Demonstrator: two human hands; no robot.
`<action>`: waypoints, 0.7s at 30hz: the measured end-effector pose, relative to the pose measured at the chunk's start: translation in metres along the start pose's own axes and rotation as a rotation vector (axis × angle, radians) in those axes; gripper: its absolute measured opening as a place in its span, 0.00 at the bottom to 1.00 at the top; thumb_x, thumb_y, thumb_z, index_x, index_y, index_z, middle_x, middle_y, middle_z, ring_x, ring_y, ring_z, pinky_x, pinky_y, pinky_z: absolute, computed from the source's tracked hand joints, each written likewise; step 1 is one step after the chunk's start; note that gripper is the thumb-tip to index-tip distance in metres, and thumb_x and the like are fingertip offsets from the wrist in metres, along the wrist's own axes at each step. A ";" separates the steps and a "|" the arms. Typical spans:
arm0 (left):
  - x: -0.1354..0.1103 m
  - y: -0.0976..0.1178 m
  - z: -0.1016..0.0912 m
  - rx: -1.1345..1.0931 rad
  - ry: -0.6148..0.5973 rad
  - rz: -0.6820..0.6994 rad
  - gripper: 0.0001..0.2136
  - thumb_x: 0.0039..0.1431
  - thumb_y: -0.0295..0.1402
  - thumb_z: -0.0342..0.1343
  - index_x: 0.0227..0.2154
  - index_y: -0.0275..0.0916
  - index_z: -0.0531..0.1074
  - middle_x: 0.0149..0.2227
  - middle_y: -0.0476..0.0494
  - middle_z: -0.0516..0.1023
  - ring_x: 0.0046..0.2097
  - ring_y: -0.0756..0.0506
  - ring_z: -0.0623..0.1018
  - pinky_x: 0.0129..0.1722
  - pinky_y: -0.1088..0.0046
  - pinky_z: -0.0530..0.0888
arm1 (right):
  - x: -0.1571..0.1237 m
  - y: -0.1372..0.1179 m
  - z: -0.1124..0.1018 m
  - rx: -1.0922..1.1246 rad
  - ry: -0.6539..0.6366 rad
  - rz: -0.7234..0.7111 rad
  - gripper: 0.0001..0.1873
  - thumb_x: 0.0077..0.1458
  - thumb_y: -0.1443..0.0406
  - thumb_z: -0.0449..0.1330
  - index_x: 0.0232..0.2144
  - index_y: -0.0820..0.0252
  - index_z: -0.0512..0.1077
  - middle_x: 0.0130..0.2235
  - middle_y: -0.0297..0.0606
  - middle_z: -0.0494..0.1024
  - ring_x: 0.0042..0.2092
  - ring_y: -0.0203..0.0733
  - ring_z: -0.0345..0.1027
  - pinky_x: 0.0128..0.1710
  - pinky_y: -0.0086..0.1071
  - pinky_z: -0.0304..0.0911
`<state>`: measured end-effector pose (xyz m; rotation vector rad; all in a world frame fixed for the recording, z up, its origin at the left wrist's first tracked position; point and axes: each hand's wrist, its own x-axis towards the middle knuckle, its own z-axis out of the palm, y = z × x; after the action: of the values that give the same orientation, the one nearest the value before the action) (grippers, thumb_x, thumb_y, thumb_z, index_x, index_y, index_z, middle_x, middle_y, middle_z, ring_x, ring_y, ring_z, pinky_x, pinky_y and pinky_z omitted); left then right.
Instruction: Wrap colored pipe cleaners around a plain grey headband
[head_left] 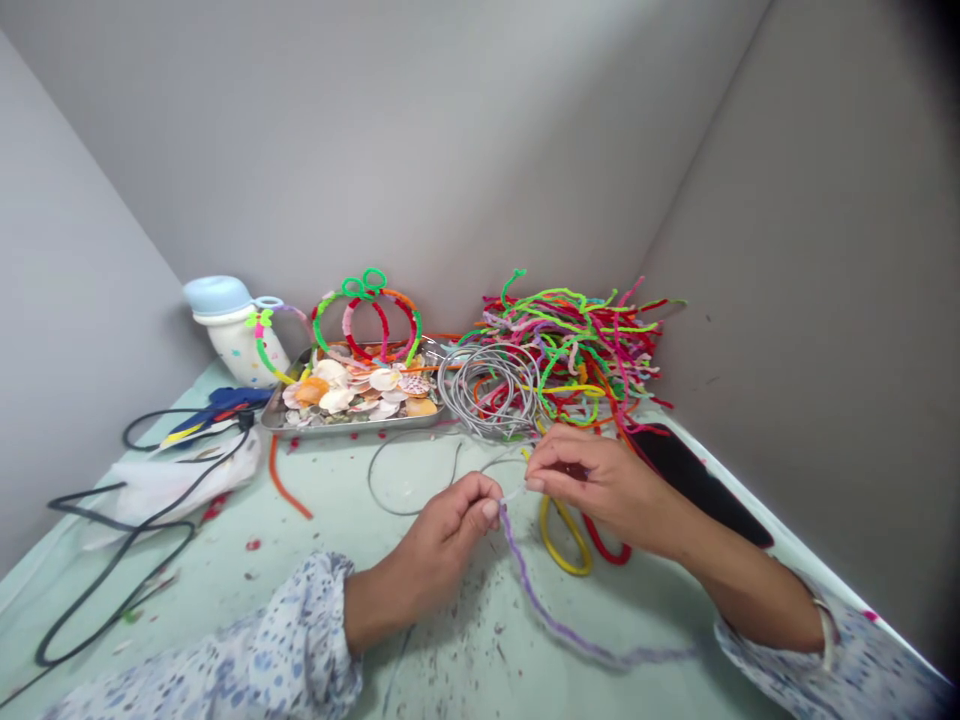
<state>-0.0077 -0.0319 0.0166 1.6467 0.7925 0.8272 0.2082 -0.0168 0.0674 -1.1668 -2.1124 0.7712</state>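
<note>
On the pale green surface (337, 500), the left hand (450, 525) is pinching thumb and forefinger shut on the upper end of a purple pipe cleaner (555, 625). It is possibly gripping a thin grey wire (412, 515) too, though that is hard to make out. The right hand (600, 485) is nipping the same end from the opposite side, fingertips nearly meeting the left's. The pipe cleaner's length is trailing down and rightward, lying nearer the right arm.

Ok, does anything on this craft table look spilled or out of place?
Small red scraps and dark specks are strewn over the pale green tabletop around the left hand and right hand, which pinch a fuzzy purple pipe cleaner. One orange pipe cleaner lies alone, apart from the tangled multicoloured pile. Nothing looks damaged.
</note>
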 end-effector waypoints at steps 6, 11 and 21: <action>-0.001 0.006 0.001 0.231 0.089 0.095 0.03 0.63 0.29 0.49 0.38 0.40 0.67 0.36 0.46 0.70 0.39 0.45 0.70 0.41 0.69 0.67 | 0.001 0.005 0.001 0.015 0.019 0.038 0.07 0.58 0.64 0.60 0.29 0.57 0.76 0.31 0.33 0.73 0.34 0.38 0.67 0.36 0.31 0.61; 0.001 0.000 0.002 0.431 0.238 0.179 0.05 0.60 0.25 0.51 0.35 0.40 0.69 0.35 0.44 0.72 0.39 0.44 0.72 0.40 0.68 0.67 | -0.001 0.003 0.006 0.024 0.037 0.084 0.08 0.59 0.63 0.59 0.28 0.57 0.76 0.30 0.32 0.72 0.33 0.38 0.67 0.34 0.31 0.60; 0.001 -0.003 0.000 0.470 0.328 0.249 0.03 0.60 0.26 0.54 0.34 0.39 0.71 0.33 0.45 0.74 0.37 0.45 0.74 0.37 0.71 0.68 | -0.002 -0.001 0.009 0.065 0.070 0.117 0.08 0.58 0.62 0.60 0.28 0.55 0.75 0.29 0.32 0.73 0.33 0.39 0.66 0.35 0.32 0.60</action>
<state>-0.0072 -0.0302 0.0140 2.0835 1.0842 1.1709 0.2017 -0.0210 0.0621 -1.2728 -1.9616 0.8324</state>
